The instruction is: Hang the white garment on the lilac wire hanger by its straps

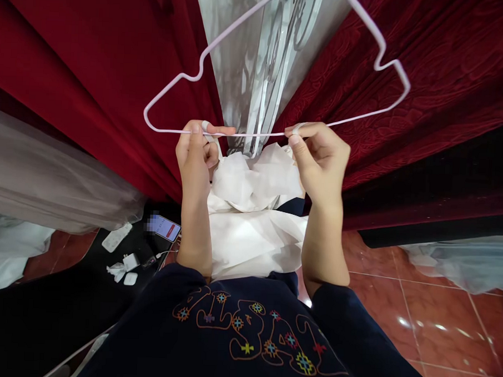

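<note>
Nearest, the person's dark shirt [223, 343], stitched with coloured motifs, fills the bottom of the view. Beyond it, loose white fabric [253, 238] lies bunched between the forearms, its upper folds just below the hands.

To the left, a black counter [84, 281] carries a lit phone [165, 228], a white charger [130, 262] and a few other small pale items. Reddish floor tiles [438, 313] show to the right.

Above the fabric, the left grip [197, 147] pinches the bottom bar of a pale pink hanger [257, 135] between thumb and index finger, the index stretched along the bar. The right grip [323, 153] is likewise pressed together on that bar, thumb against index, well apart from the left. A narrow white band crosses each index finger.

The hanger lies within both grips, a short stretch of bar between them; its shoulders spread beyond the hands, its top cut off by the view's upper edge.

Farthest back, red drapes [94, 54] flank a silvery, partly sheer panel [236, 60] behind the hanger.
</note>
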### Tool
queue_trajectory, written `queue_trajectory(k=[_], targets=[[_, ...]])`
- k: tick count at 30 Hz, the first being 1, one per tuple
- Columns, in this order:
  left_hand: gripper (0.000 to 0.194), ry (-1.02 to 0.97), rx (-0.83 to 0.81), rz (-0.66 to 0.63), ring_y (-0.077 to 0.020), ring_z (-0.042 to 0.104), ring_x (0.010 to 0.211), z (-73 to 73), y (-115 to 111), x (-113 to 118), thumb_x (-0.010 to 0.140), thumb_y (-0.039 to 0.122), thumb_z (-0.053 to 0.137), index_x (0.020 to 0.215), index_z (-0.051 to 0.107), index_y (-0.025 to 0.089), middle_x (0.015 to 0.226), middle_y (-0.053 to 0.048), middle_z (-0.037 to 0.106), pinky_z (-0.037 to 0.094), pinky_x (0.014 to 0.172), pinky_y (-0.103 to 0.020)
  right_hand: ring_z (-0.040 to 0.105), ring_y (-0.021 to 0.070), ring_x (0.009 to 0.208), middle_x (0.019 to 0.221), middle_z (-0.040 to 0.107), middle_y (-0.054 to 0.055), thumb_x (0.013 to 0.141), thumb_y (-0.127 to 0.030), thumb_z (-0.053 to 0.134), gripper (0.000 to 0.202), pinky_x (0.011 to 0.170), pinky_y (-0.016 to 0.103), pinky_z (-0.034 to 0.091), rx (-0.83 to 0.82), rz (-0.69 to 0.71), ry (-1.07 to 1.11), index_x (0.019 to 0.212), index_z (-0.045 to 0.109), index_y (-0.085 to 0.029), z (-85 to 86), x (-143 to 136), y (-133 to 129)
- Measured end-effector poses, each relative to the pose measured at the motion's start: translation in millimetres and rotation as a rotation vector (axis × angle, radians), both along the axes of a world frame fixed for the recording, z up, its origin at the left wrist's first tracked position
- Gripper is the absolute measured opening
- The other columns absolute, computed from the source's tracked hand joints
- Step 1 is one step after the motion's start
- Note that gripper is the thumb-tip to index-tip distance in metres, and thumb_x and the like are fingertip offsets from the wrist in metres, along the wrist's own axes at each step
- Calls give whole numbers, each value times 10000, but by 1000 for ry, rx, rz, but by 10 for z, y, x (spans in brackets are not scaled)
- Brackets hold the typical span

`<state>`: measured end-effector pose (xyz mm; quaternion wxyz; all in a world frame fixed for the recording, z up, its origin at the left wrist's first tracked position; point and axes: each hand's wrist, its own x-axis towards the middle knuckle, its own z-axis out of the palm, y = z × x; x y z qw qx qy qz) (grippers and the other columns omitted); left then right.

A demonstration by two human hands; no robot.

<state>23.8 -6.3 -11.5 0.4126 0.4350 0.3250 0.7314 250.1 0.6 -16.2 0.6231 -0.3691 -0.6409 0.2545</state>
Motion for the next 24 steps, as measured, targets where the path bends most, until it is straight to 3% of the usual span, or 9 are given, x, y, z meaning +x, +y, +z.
queue_trajectory(k=[4,6,8,10,11,14,18,21,24], targets=[[267,61,58,40,-97,381,496,-62,-23,-125,990,493,822,989,785,228,1114,-101,852,259,459,-292,656,111,834,957,759,-1,993,-532,749,314,800,317,561,4,-77,57,924,771,-226,-157,-17,96],[197,116,140,175,-133,561,632,-116,-5,-239,976,367,830,1138,828,256,1321,-77,825,399,540,-303,687,125,900,953,752,1,993,-511,757,295,865,336,575,50,-96,71,913,770,-227,-189,33,120],[145,182,252,402,-221,736,963,-164,20,-377,981,255,824,1123,848,268,1370,-33,814,559,769,-376,703,132,933,948,745,3,987,-504,769,291,926,355,585,60,-89,78,910,767,-224,-188,96,131],[87,225,354,612,-298,734,1254,-187,24,-510,982,184,840,981,847,271,1320,-2,835,564,1037,-500,708,136,943,950,739,5,973,-519,783,308,962,372,591,38,-88,90,905,763,-219,-171,149,132],[117,225,394,662,-311,731,1294,-184,12,-564,972,169,859,927,839,275,1307,13,840,542,1109,-538,711,140,953,955,738,7,968,-529,787,316,971,380,593,25,-93,94,905,763,-220,-163,166,129],[92,219,396,558,-304,745,1316,-107,-49,-636,976,234,888,1051,862,281,1412,22,803,534,1201,-546,711,152,966,971,743,8,954,-552,795,329,966,395,599,9,-104,95,903,769,-228,-154,169,109],[397,325,349,295,-321,709,1381,140,-49,-575,930,374,951,1283,841,230,1433,-57,783,537,1265,-515,706,142,952,980,746,6,970,-541,781,314,950,380,596,10,-75,100,913,776,-232,-181,89,80],[286,444,248,172,-274,766,1054,400,10,-542,898,285,981,1149,860,222,1112,-44,826,649,1014,-466,697,131,942,959,743,4,1007,-490,745,265,922,357,583,74,-81,110,933,776,-237,-211,27,72],[158,445,9,113,-226,682,879,667,9,-542,854,146,992,869,838,181,862,-39,738,615,835,-391,690,136,932,941,734,4,1001,-493,749,265,898,358,583,90,-108,116,922,769,-242,-230,6,71]])
